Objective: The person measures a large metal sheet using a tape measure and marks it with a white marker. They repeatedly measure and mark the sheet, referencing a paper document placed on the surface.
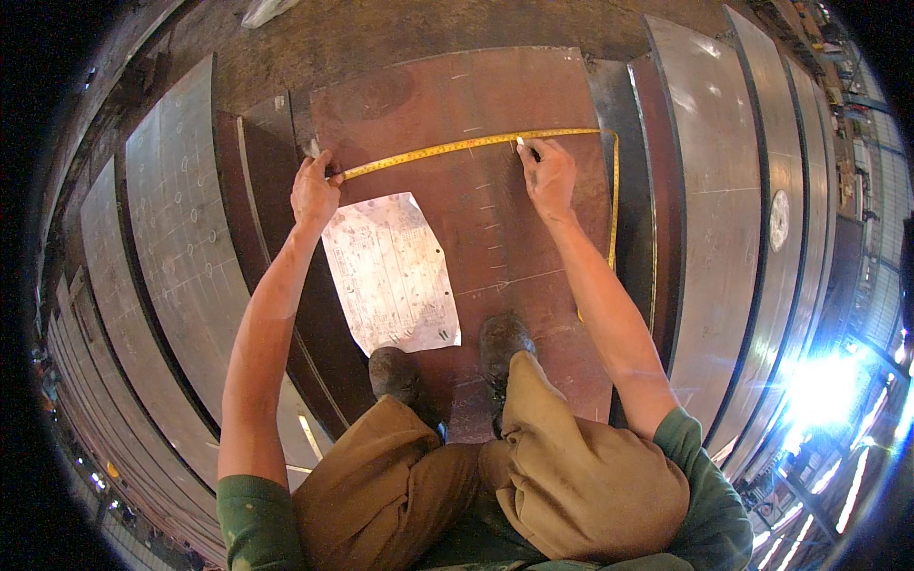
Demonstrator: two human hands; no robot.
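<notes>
A yellow tape measure [428, 151] lies stretched across a reddish-brown steel plate [543, 228]. Its left end is pinched in my left hand [315, 193] at the plate's left edge. Past the right edge the tape bends and hangs down along the plate's side. My right hand [550, 179] grips a small white piece of chalk [521, 142], its tip just below the tape. Short white marks run down the plate's middle toward a chalk line with an arrow-like sign. A creased paper drawing [388, 271] lies below the tape, between my arms.
My boots [506, 344] stand on the plate, by the paper's lower edge. Grey steel plates [719, 190] stand in rows on the right, and more grey plates [176, 181] with chalk marks on the left. Brown ground [400, 27] lies beyond. A bright glare comes from the lower right.
</notes>
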